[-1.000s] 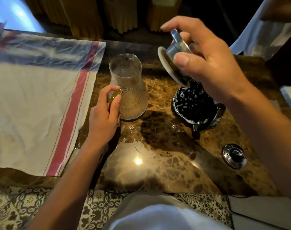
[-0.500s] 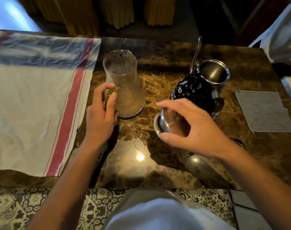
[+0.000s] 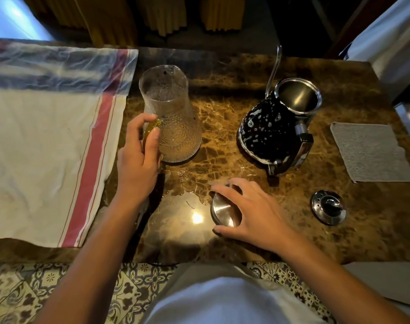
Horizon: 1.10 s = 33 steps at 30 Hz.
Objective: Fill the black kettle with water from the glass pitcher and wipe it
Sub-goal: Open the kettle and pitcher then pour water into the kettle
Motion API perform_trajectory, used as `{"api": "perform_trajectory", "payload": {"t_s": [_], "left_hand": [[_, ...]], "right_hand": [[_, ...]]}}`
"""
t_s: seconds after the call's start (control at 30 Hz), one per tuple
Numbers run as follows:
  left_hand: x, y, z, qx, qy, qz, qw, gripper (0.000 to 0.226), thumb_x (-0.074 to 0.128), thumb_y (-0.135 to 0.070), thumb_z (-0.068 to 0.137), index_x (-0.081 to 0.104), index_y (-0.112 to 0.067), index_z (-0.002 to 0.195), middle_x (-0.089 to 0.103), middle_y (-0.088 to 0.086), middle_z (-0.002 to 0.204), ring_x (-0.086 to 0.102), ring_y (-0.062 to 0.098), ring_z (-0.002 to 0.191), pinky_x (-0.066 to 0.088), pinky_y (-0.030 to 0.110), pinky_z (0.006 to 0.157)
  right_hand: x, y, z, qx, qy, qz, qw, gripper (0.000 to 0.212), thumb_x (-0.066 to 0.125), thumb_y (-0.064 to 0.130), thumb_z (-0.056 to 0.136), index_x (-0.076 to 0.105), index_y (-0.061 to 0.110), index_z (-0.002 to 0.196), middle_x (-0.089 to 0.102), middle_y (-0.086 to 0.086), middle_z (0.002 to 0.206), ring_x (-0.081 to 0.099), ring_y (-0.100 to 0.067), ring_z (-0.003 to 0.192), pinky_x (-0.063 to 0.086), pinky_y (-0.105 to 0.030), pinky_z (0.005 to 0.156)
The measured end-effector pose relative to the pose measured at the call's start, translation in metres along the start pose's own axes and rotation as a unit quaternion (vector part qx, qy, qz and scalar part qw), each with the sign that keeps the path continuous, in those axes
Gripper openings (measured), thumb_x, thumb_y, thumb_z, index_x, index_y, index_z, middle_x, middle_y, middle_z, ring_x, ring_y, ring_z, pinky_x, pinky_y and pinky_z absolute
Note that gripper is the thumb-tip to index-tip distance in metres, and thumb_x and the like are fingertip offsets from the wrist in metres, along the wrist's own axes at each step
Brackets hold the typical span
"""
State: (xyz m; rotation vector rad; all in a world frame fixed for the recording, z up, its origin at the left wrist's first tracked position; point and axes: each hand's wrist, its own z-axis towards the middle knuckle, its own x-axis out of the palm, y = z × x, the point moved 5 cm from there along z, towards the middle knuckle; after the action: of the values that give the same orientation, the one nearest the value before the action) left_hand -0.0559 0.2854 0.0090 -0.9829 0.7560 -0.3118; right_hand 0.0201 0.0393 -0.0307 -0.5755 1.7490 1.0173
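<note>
Amber pitcher handle (image 3: 152, 129) mostly hidden inside left hand's (image 3: 138, 157) grip; right hand (image 3: 250, 211) clasps steel lid (image 3: 224, 211).

Single head-worn view, steeply down and forward over the marble table (image 3: 222, 242), close above it

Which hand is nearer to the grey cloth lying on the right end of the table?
Right. The right hand rests on a metal lid left of the grey cloth; the left hand grips the glass pitcher, farther left beyond the black kettle.
</note>
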Motion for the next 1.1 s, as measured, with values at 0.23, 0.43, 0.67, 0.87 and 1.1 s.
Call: {"api": "perform_trajectory", "payload": {"t_s": [0.23, 0.43, 0.67, 0.87, 1.1], "left_hand": [[0.002, 0.001, -0.001, -0.004, -0.004, -0.007, 1.0, 0.029, 0.043, -0.02, 0.113, 0.047, -0.011, 0.141, 0.053, 0.012, 0.076, 0.051, 0.017, 0.055, 0.043, 0.047, 0.05], [0.002, 0.003, -0.002, -0.002, -0.014, -0.008, 1.0, 0.03, 0.044, -0.021, 0.112, 0.048, -0.012, 0.141, 0.058, -0.016, 0.086, 0.055, 0.002, 0.066, 0.045, 0.048, 0.062], [0.003, 0.0, -0.003, 0.005, -0.017, -0.013, 1.0, 0.028, 0.045, -0.018, 0.112, 0.05, -0.014, 0.139, 0.057, -0.026, 0.09, 0.054, 0.025, 0.07, 0.046, 0.046, 0.061], [-0.002, -0.003, -0.008, -0.051, -0.056, -0.088, 0.993, 0.03, 0.056, -0.034, 0.106, 0.058, -0.026, 0.134, 0.066, 0.006, 0.08, 0.065, 0.017, 0.059, 0.06, 0.039, 0.055], [-0.018, 0.009, -0.008, -0.12, -0.121, 0.0, 0.985, 0.023, 0.056, -0.041, 0.106, 0.069, -0.025, 0.098, 0.066, -0.013, 0.079, 0.062, -0.007, 0.075, 0.053, 0.013, 0.071]], "right_hand": [[-0.001, 0.005, -0.004, 0.038, 0.041, -0.009, 0.998, 0.11, 0.07, 0.086, 0.069, 0.014, 0.051, 0.157, 0.014, 0.014, 0.168, 0.032, -0.018, 0.147, 0.042, -0.041, 0.112], [-0.088, -0.003, -0.016, 0.021, -0.25, 0.093, 0.963, 0.071, 0.063, 0.056, 0.088, 0.045, 0.028, 0.151, 0.031, 0.002, 0.165, 0.036, -0.02, 0.148, 0.041, -0.05, 0.114], [-0.121, -0.047, -0.019, 0.134, -0.453, 0.175, 0.864, 0.049, 0.062, 0.032, 0.098, 0.051, 0.015, 0.143, 0.046, -0.008, 0.148, 0.048, -0.02, 0.136, 0.046, -0.047, 0.111], [-0.089, -0.064, -0.006, 0.246, -0.39, 0.307, 0.833, 0.034, 0.046, 0.051, 0.098, 0.062, 0.024, 0.112, 0.056, 0.007, 0.115, 0.054, 0.009, 0.096, 0.047, -0.021, 0.093], [-0.08, -0.069, 0.007, 0.196, -0.358, 0.489, 0.771, 0.026, 0.046, 0.034, 0.103, 0.056, 0.014, 0.09, 0.057, -0.005, 0.075, 0.055, -0.018, 0.066, 0.05, -0.029, 0.065]]}}
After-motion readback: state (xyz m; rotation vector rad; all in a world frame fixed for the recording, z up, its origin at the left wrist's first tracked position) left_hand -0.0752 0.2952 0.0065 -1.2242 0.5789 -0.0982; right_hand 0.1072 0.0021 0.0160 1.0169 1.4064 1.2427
